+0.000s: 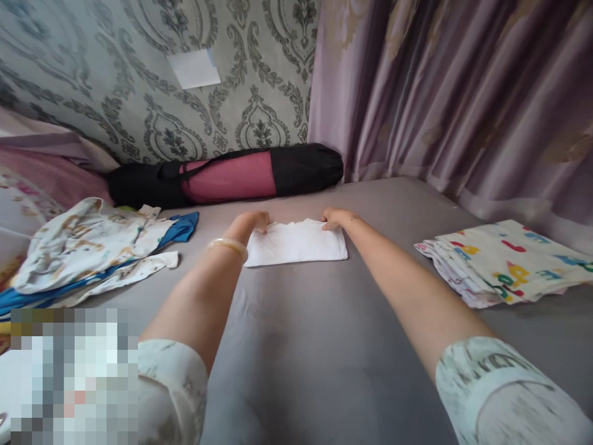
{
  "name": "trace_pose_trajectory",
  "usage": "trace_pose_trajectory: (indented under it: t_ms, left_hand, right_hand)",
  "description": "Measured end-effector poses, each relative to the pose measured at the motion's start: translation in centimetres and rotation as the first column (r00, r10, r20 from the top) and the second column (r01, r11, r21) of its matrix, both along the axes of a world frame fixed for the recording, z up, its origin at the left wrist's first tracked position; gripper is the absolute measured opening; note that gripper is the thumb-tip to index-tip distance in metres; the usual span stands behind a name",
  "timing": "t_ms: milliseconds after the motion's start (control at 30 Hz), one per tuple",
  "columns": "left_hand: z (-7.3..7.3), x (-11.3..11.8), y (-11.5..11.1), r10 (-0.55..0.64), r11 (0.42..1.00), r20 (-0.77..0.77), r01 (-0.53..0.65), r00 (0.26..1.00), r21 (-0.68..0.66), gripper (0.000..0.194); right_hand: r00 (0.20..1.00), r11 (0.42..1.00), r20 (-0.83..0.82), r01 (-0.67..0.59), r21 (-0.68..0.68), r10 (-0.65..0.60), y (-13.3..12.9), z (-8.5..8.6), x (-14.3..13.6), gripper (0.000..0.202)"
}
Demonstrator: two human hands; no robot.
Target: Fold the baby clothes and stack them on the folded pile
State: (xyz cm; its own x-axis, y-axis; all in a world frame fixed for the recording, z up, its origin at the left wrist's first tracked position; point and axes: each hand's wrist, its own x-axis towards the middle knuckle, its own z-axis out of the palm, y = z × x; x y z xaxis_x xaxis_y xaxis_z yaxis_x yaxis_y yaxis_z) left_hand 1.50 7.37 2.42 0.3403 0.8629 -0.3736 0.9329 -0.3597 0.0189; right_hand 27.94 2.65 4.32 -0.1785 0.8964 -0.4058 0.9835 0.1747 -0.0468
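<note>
A white folded cloth (296,244) lies flat on the grey bed sheet in front of me, its far edge slightly ruffled. My left hand (252,221), with a pale bangle on the wrist, closes on its far left corner. At the far right corner my right hand (337,217) pinches the fabric between thumb and fingers. Some fingertips of both hands are hidden behind or under the cloth. Whether it is a garment or a plain cloth I cannot tell.
Loose printed clothes (97,241) lie in a heap at the left. On the right rests a stack of folded printed cloths (514,256). A black and pink cylindrical bag (227,176) lies along the wall, beside a purple curtain (393,93). The grey sheet (296,371) covers the bed.
</note>
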Motion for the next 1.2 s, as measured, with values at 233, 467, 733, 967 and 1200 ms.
trace_pose_trajectory:
  t_ms: [233,467,733,967,1200]
  left_hand:
    - [1.0,-0.7,0.9,0.025,0.979,-0.077,-0.040,0.997,-0.200,0.050]
    - [0.3,-1.0,-1.1,0.119,0.991,0.042,-0.116,0.992,-0.068,0.044]
    - [0.6,-0.6,-6.5,0.211,0.957,0.117,-0.230,0.970,0.177,0.032]
    - [5.3,-2.3,-10.4,0.136,0.912,0.347,-0.254,0.928,0.322,0.031]
    - [6.2,-2.9,-14.5,0.029,0.814,0.447,-0.280,0.894,0.509,0.030]
  right_hand:
    - [0.997,0.998,0.077,-0.011,-0.070,0.017,1.9,0.1,-0.7,0.046]
    - [0.996,0.994,-0.052,0.079,0.080,-0.075,0.3,-1.1,-0.1,0.028]
    - [0.983,0.947,-0.180,0.089,0.310,-0.033,-4.8,-0.8,0.9,0.028]
    - [0.938,0.890,-0.332,0.070,0.451,0.095,-6.2,3.1,2.4,0.031]
    - [0.926,0.808,-0.293,-0.022,0.588,0.238,-9.7,4.4,3.3,0.026]
